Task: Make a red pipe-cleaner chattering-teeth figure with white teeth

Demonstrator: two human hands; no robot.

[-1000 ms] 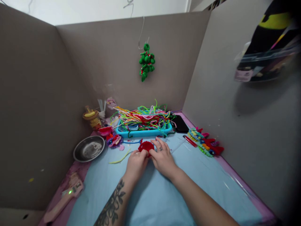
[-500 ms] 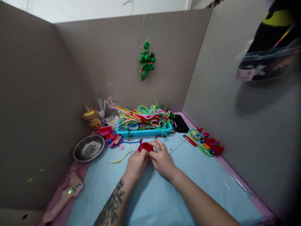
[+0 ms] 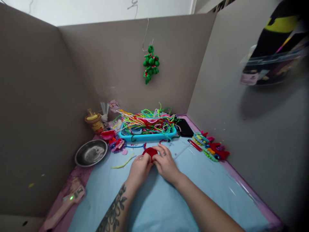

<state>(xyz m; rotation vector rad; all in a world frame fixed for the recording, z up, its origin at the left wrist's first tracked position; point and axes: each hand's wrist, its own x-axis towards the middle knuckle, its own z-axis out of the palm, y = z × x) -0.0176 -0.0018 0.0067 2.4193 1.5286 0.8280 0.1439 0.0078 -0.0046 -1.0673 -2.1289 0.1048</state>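
Observation:
A small red fuzzy piece (image 3: 150,151), which looks crocheted or made of pipe cleaner, is held between both hands above the blue table cover (image 3: 159,203). My left hand (image 3: 140,167) pinches its near left side with thumb and bent fingers. On the right side my right hand (image 3: 166,161) grips it, index finger over the far edge and thumb close to the left one. The fingers hide the lower part of the piece. A blue strand (image 3: 135,146) with a red end lies just beyond, and a yellow strand (image 3: 123,163) lies left of my left hand.
Behind the hands stands a blue tray (image 3: 149,138) heaped with colourful strands. To the left are a metal bowl (image 3: 83,156) and a pink glue gun (image 3: 65,206). A red cutter (image 3: 195,145), colourful fuzzy pieces (image 3: 210,146) and a black phone (image 3: 184,128) lie right. Grey panels surround the table.
The hands stay in nearly the same place, both on the red piece, with only slight finger movement. The whole view has shifted a little.

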